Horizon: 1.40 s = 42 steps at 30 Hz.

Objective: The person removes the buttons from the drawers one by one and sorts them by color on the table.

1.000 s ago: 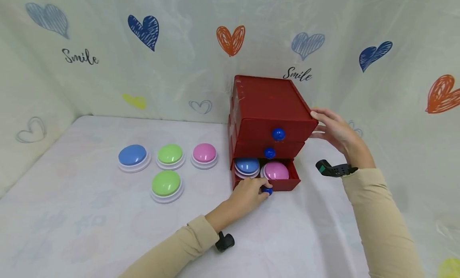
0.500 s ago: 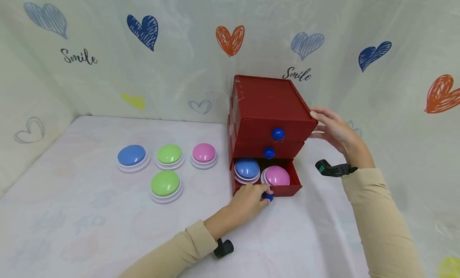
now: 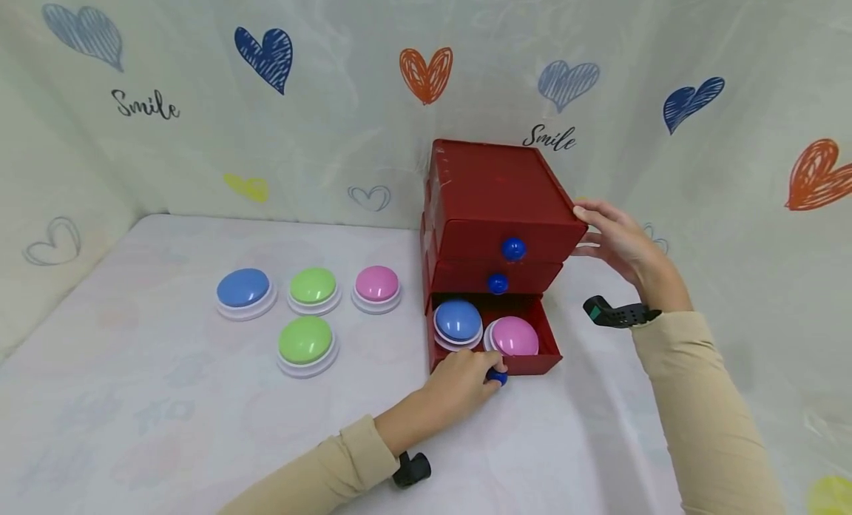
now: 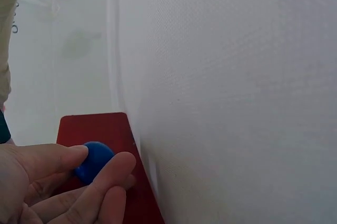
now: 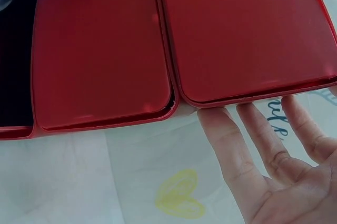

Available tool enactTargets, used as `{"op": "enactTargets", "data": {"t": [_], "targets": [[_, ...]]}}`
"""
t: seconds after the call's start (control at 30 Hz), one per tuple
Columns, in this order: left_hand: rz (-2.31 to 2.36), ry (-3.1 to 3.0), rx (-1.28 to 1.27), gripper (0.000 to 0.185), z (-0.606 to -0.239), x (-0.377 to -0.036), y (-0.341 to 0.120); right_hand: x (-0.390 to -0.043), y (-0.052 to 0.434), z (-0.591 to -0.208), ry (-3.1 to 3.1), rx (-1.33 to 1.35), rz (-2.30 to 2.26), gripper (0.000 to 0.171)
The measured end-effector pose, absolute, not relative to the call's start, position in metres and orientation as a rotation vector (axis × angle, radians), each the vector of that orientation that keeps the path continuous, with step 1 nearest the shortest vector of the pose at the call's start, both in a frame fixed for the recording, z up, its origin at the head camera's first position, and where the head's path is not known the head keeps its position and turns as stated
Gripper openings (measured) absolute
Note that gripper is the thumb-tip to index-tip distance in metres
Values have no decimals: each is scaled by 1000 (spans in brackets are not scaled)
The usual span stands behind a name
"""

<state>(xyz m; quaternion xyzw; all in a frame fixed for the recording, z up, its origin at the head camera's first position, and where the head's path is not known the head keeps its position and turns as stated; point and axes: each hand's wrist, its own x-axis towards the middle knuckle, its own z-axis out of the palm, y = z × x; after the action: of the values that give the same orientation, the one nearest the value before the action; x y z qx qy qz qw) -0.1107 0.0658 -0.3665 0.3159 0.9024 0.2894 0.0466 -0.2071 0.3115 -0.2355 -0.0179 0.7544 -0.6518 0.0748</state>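
Observation:
A red three-drawer cabinet [image 3: 509, 182] stands at the back right of the table, its bottom drawer [image 3: 532, 364] pulled out. Thumb and fingers of my left hand [image 3: 459, 385] pinch that drawer's round blue knob [image 4: 96, 162], seen closely in the left wrist view. Inside the drawer sit a blue push button [image 3: 459, 320] and a pink push button [image 3: 515, 336], side by side on white bases. My right hand [image 3: 622, 241] rests on the cabinet's right side, near its upper front corner. Its straight fingertips press the side wall in the right wrist view [image 5: 274, 155].
Left of the cabinet, on the white-covered table [image 3: 200, 411], stand a blue button [image 3: 243, 288], a pink button [image 3: 377, 283], a green button [image 3: 313, 285] and a nearer green one [image 3: 305, 340]. A curtain with printed hearts [image 3: 333, 130] hangs behind.
The bottom drawer has slid further out toward me, with my left hand on its knob. More of the two buttons inside shows. My right hand stays on the cabinet's side.

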Motion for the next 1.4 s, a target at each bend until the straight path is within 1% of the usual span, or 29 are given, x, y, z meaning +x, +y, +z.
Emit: {"op": "enactTargets", "data": {"t": [0.57,0.97,1.4], "targets": [[813,2756,1049,18,-365,-102,63,-207,310,-236,2256,-43,-1961,27],[719,2727,1069,23,-359,-93,62,-206,310,-236,2253,-45,-1964,27],[684,2684,1092,28,-351,-93,57,-206,311,-235,2240,-59,-1979,27]]}}
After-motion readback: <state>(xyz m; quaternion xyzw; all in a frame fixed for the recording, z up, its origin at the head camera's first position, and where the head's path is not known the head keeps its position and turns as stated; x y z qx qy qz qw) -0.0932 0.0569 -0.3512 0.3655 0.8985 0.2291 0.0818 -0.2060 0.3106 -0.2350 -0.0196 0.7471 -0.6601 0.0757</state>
